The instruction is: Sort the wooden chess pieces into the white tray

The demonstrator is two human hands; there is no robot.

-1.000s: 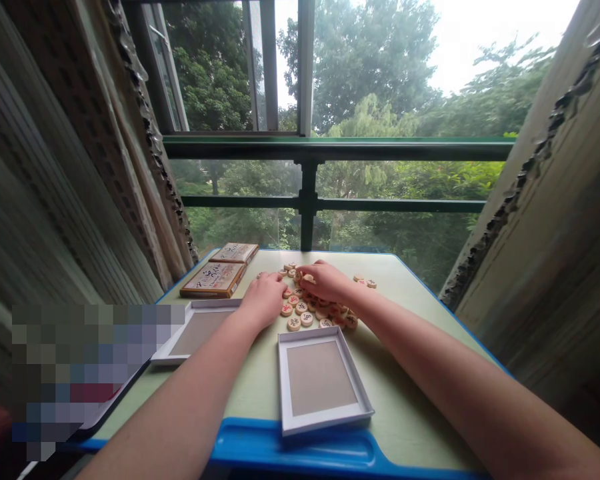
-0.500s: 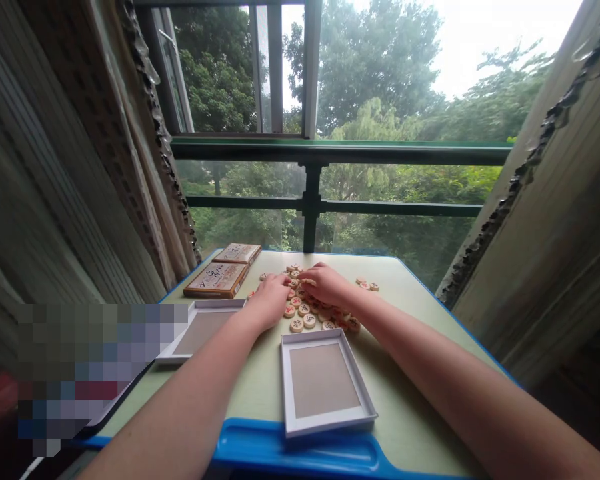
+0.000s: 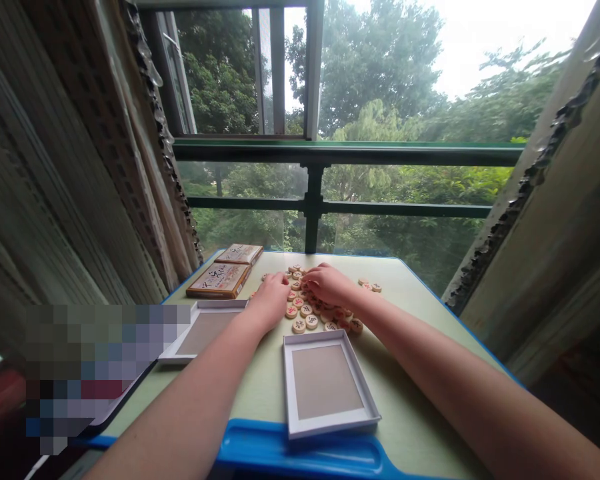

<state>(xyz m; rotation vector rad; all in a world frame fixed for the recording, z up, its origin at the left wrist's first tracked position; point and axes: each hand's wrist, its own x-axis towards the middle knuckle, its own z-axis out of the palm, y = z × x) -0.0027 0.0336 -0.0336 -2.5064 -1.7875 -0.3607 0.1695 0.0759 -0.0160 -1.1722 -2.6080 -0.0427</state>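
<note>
Round wooden Chinese chess pieces (image 3: 311, 322) with red and black characters lie in a loose pile mid-table. At the pile's left edge is my left hand (image 3: 271, 298), its fingers curled together and mostly turned from view; whatever they hold is hidden. My right hand (image 3: 329, 283) reaches over the far part of the pile with bent fingers, fingertips down among the pieces. I cannot make out what is between them. Both hands are close together, with a few pieces showing in the gap. Nearer me lies a shallow white box tray (image 3: 290, 400) with a grey-brown bottom.
Another white tray (image 3: 193, 313) lies left, partly behind my left forearm. Two printed boxes (image 3: 217, 279) rest at the table's far left. A few loose pieces (image 3: 376, 288) are at the right. The table (image 3: 420, 380) has blue edging, with curtains either side and a window behind.
The piece visible at my right fingertips half a second ago no longer shows there. My right fingers have bent lower into the pile. My left hand has barely moved.
</note>
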